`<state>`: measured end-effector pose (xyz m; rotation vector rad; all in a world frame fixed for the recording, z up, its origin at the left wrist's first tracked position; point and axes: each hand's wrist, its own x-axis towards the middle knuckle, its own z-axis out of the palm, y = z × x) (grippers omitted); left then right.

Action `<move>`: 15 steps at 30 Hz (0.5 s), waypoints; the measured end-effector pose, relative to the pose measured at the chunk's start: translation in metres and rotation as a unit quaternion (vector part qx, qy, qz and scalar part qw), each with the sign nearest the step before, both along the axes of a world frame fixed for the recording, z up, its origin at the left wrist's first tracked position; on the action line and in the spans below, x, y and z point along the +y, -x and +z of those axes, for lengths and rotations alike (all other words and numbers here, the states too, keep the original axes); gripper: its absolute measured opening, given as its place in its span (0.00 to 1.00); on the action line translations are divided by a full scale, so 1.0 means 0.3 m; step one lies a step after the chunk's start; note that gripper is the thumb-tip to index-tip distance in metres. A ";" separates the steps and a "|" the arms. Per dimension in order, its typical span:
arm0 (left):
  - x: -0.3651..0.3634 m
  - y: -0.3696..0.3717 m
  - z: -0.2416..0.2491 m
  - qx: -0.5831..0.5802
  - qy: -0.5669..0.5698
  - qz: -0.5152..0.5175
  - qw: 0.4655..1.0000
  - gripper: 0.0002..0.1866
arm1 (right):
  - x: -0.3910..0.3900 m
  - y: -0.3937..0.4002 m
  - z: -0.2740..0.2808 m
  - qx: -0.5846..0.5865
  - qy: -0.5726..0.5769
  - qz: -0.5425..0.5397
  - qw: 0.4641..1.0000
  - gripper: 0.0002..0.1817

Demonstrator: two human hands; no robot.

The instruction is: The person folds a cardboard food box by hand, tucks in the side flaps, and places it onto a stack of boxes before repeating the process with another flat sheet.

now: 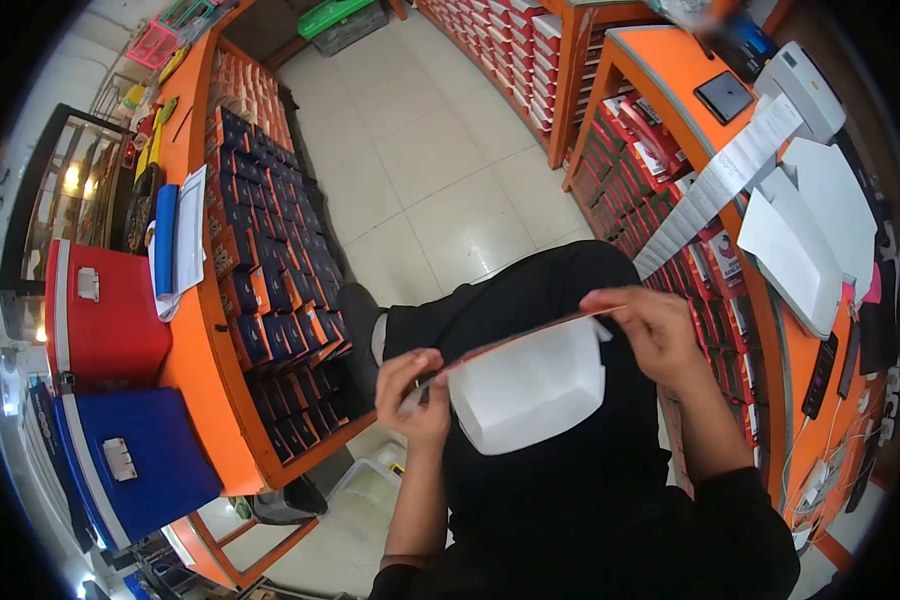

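A partly folded paper food box (530, 385) is held above my lap, its white inside facing up and a reddish printed edge running along the far side. My left hand (415, 398) pinches its left end between thumb and fingers. At the far right corner, my right hand (655, 330) grips the edge near a small white flap. The underside of the box cannot be seen.
On my left, an orange counter (205, 400) carries a red cooler box (110, 315) and a blue cooler box (140, 465); stacked folded boxes (275, 235) fill its shelves. To my right, another counter holds a phone (723, 97), a printer (802, 90) and white trays (795, 250).
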<state>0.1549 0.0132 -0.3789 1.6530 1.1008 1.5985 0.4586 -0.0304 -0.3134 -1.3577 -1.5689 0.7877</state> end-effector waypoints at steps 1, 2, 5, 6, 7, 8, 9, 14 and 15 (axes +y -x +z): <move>0.027 -0.025 0.008 -0.069 -0.018 -0.015 0.997 0.10 | 0.005 -0.019 0.019 -0.058 -0.072 -0.048 0.995 0.11; 0.060 -0.042 0.023 -0.072 -0.017 -0.020 0.997 0.10 | 0.002 -0.039 0.054 -0.100 -0.096 -0.068 0.988 0.10; 0.122 -0.102 0.092 0.116 -0.051 -0.027 0.992 0.08 | -0.005 -0.094 0.065 -0.142 -0.161 -0.089 0.973 0.12; 0.122 -0.134 0.089 0.112 -0.054 -0.033 0.992 0.08 | -0.009 -0.111 0.054 -0.189 -0.189 -0.079 0.960 0.13; 0.121 -0.170 0.086 0.139 -0.026 -0.023 0.990 0.08 | -0.013 -0.126 0.039 -0.235 -0.216 -0.069 0.945 0.15; 0.122 -0.203 0.083 0.167 0.001 -0.012 0.986 0.07 | -0.022 -0.134 0.017 -0.240 -0.217 -0.076 0.943 0.15; 0.126 -0.223 0.032 0.158 0.004 -0.032 0.987 0.07 | -0.040 -0.132 -0.017 -0.265 -0.215 -0.109 0.934 0.16; 0.139 -0.317 -0.173 0.120 0.098 -0.092 0.984 0.09 | -0.115 -0.045 -0.221 -0.193 -0.112 -0.286 0.932 0.16; 0.158 -0.331 -0.182 0.094 0.097 -0.088 0.987 0.08 | -0.115 -0.026 -0.236 -0.134 -0.083 -0.298 0.941 0.17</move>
